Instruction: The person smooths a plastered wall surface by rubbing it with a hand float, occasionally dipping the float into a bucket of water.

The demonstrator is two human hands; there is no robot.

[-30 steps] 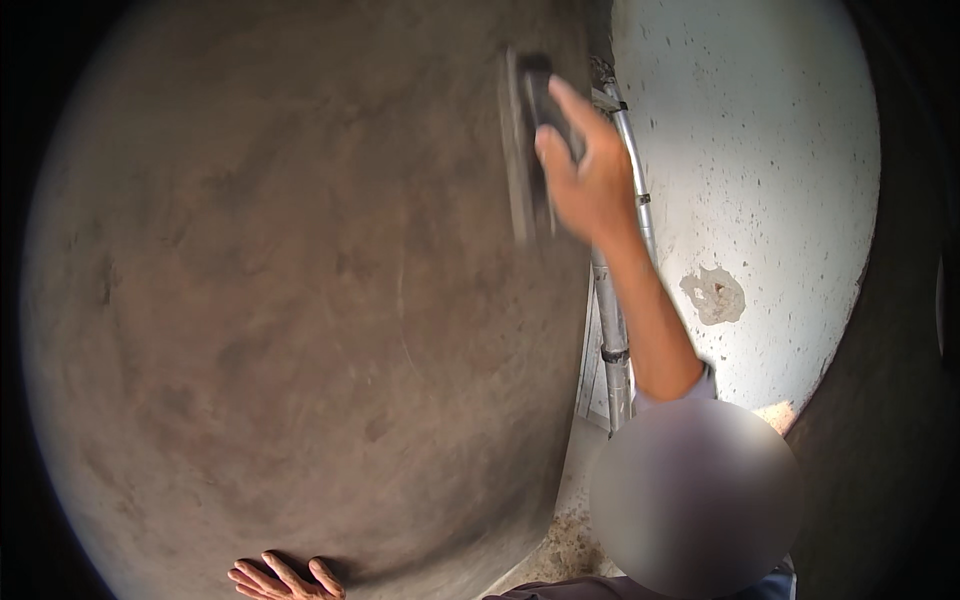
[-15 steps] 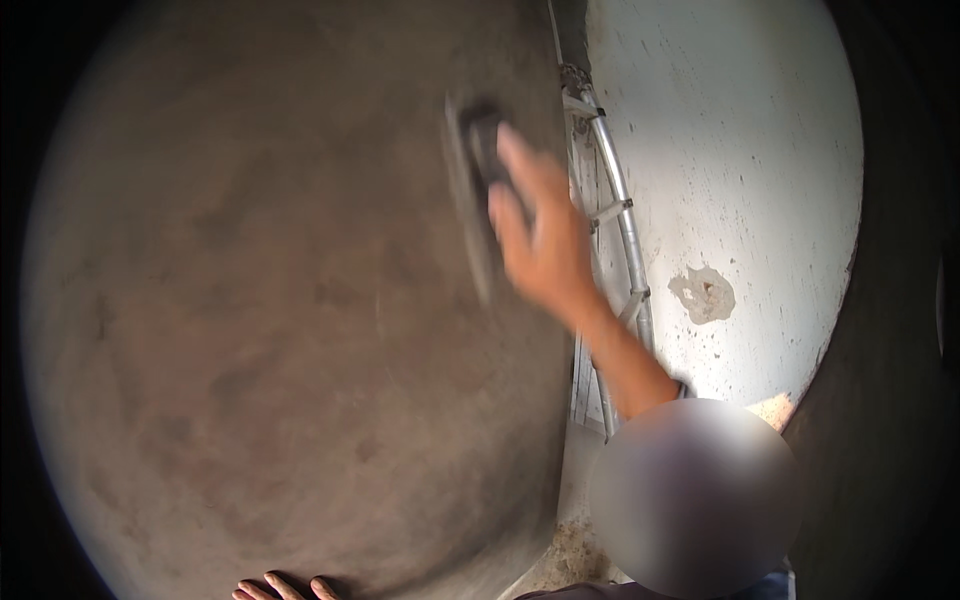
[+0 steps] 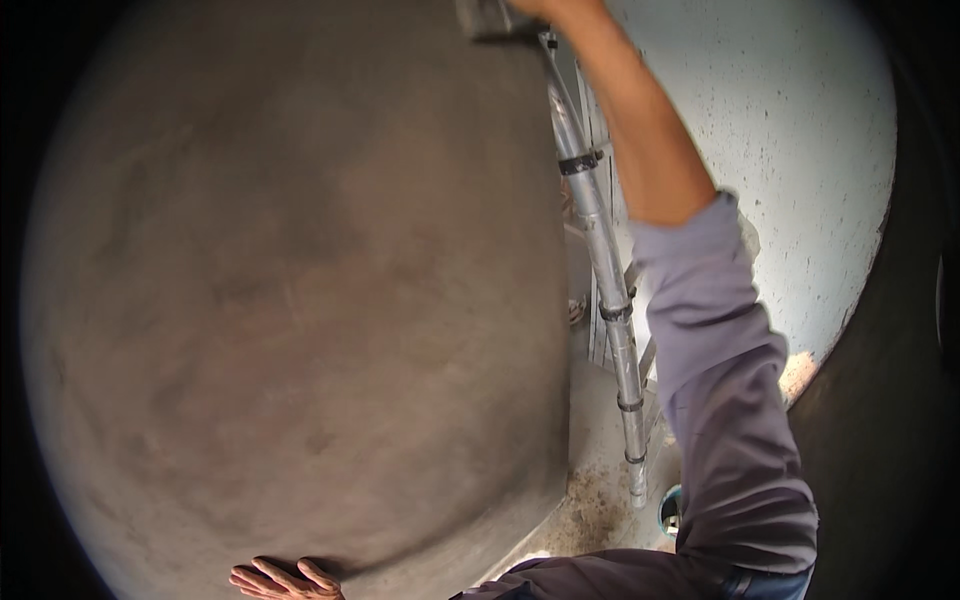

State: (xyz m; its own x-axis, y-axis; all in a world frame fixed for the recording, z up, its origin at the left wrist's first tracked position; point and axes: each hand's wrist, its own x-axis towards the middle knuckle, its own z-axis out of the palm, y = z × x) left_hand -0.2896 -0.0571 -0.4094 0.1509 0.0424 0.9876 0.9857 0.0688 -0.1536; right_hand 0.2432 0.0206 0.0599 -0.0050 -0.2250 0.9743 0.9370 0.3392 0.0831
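Grey-brown plaster (image 3: 300, 300) covers the broad wall surface filling the left of the view. At its upper right edge my right hand (image 3: 542, 12), cut off by the frame, grips a dark plastering float (image 3: 488, 22) laid against the plaster. That arm is raised in a rolled lilac sleeve. My left hand (image 3: 285, 580) lies on the plaster near the lower edge, fingers stretched apart and holding nothing.
An aluminium telescopic ladder (image 3: 600, 240) stands just right of the plastered wall's edge. Behind it is a pale, speckled wall (image 3: 810, 150). Low at the right, a blue bucket (image 3: 668, 510) sits on the stained concrete floor (image 3: 590, 500).
My right hand and float have risen from the upper middle to the top edge. My left hand stays on the plaster. More ladder and the bucket have come into view.
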